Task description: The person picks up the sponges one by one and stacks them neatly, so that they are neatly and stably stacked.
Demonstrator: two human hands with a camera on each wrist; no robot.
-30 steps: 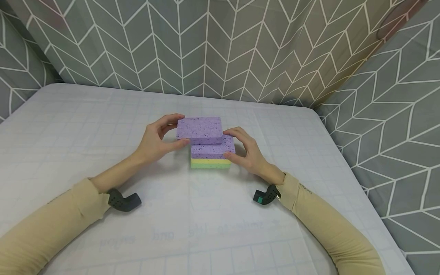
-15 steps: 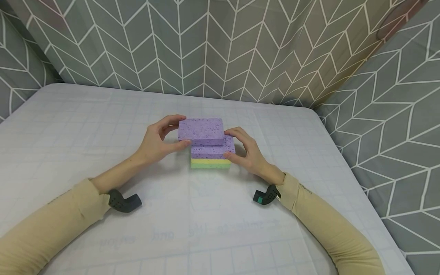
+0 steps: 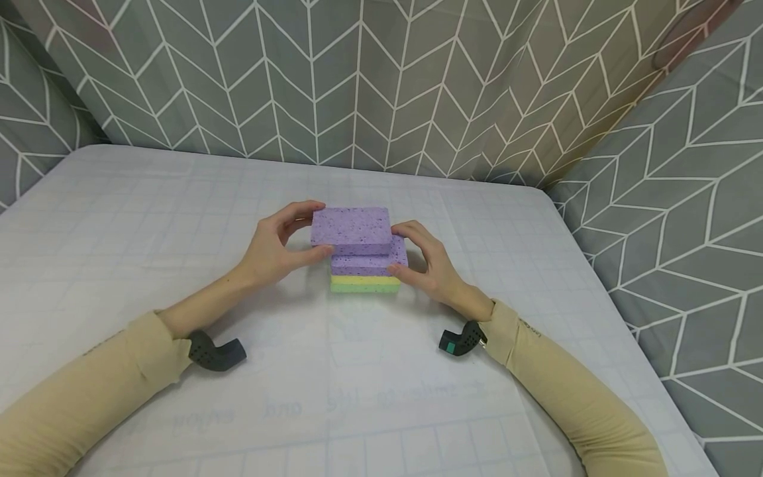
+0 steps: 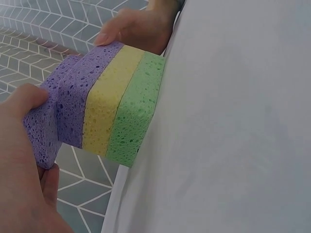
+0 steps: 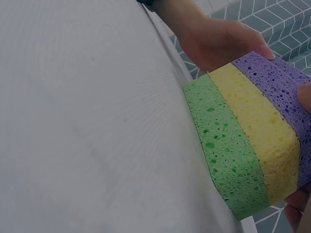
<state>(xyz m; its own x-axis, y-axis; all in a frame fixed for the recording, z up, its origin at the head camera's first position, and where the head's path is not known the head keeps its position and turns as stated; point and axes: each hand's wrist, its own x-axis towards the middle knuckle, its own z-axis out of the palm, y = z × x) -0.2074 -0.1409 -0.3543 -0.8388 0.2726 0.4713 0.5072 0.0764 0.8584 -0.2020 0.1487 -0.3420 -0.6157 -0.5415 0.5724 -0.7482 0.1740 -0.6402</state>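
My left hand (image 3: 275, 246) pinches the left end of a purple sponge (image 3: 350, 225), thumb at the front and fingers at the back. That sponge is topmost, set to the left and back over a second purple sponge (image 3: 363, 267). At the stack's right end, my right hand (image 3: 430, 264) holds the second purple sponge between thumb and fingers. Beneath it lie a yellow sponge (image 4: 108, 99) and, lowest on the table, a green sponge (image 4: 137, 109). In the left wrist view the two purple sponges look very close; I cannot tell if they fully touch.
A white cloth (image 3: 286, 384) with faint lines and lettering covers the table. Grey patterned curtains (image 3: 334, 79) hang behind and to the right of it. A dark wrist camera sits on each wrist, the left camera (image 3: 217, 351) and the right camera (image 3: 461, 338).
My left hand and the top purple sponge have shifted slightly right and toward me, covering more of the purple sponge below. My right hand and the lower sponges stay in place.
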